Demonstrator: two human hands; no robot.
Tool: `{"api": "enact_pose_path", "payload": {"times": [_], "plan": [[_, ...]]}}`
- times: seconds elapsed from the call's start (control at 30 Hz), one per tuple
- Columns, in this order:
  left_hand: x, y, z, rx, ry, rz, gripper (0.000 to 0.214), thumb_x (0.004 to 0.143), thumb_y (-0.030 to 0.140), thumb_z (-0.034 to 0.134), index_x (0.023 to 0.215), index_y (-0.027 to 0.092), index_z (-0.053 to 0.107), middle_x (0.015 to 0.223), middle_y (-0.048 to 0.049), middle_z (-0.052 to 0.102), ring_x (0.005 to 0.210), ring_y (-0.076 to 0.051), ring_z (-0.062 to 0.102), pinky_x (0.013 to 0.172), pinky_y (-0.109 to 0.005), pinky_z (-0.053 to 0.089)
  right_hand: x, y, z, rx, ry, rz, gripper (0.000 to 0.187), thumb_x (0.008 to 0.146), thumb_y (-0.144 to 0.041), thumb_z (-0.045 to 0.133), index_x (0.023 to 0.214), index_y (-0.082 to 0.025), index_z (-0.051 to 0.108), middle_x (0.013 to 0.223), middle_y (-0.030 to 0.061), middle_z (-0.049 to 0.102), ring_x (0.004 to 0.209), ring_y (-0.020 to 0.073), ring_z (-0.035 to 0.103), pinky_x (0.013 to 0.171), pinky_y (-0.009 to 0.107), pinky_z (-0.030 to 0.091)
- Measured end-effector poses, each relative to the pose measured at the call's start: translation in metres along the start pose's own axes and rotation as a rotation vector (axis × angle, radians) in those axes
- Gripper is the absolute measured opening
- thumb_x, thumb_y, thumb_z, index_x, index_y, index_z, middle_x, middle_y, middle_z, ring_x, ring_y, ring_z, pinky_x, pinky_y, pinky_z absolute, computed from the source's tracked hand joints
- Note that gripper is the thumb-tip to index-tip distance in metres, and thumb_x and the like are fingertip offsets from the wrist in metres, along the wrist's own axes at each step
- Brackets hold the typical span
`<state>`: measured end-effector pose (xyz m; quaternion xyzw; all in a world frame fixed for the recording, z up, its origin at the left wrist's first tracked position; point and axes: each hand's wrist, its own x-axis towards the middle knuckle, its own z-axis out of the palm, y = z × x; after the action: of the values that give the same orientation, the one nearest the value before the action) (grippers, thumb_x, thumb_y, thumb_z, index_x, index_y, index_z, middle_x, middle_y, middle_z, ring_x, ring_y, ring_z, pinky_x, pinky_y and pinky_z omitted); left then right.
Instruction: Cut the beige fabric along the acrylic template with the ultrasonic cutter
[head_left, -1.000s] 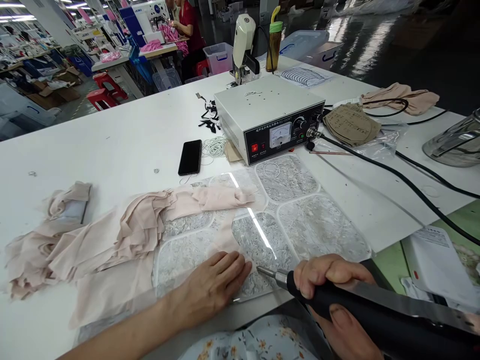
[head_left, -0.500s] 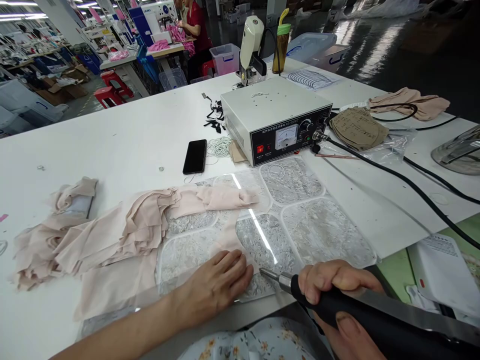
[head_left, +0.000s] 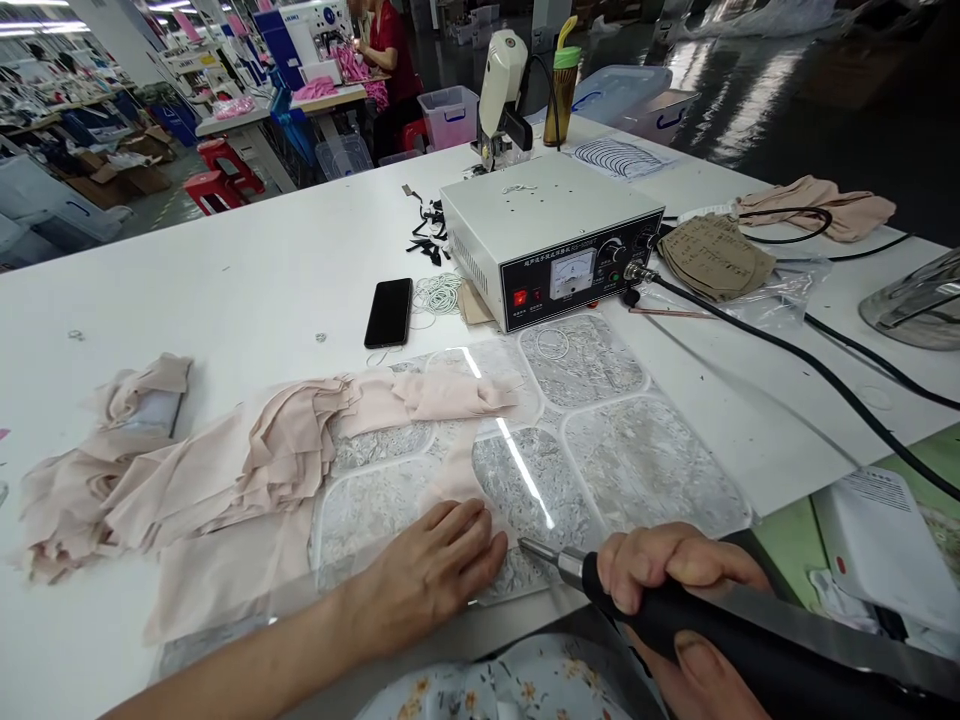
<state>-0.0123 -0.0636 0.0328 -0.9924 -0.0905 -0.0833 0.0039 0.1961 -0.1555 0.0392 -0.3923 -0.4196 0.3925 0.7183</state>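
Observation:
My left hand lies with curled fingers on a small pale pink fabric piece, holding it against a clear-topped mat with a grey marbled pattern. My right hand is wrapped round a handheld ultrasonic welder with a black body. Its metal tip points left and meets the edge of the fabric, just beside my left fingertips. Above the left hand, a folded pale pink strip runs across the mat. A layered stack of the same fabric spreads out to the left.
A grey power unit with a dial stands behind the mat; its black cable arcs to the right. Near it lie a phone, thin elastic cord and brown fabric pieces. Beyond the table a person sits at a sewing machine.
The view has shifted very slightly. Both hands, the welder and the fabric stay in essentially the same place.

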Motion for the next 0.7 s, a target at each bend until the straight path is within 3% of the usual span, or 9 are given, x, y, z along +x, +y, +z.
{"api": "enact_pose_path", "payload": {"times": [0.7], "plan": [[-0.0001,0.0016,-0.0012,-0.033,-0.029,-0.032,0.026,0.095,0.008,0.042,0.119,0.007,0.053,0.101,-0.0154,0.061,0.109,-0.028,0.056,0.087,-0.041,0.051,0.0078,-0.0033,0.0065,0.001,0.052,0.035,0.006,0.085,-0.027,0.057,0.091,-0.027,0.054,0.075,0.0,0.048,0.062,0.0143,0.052,0.059,0.035,0.051]]}}
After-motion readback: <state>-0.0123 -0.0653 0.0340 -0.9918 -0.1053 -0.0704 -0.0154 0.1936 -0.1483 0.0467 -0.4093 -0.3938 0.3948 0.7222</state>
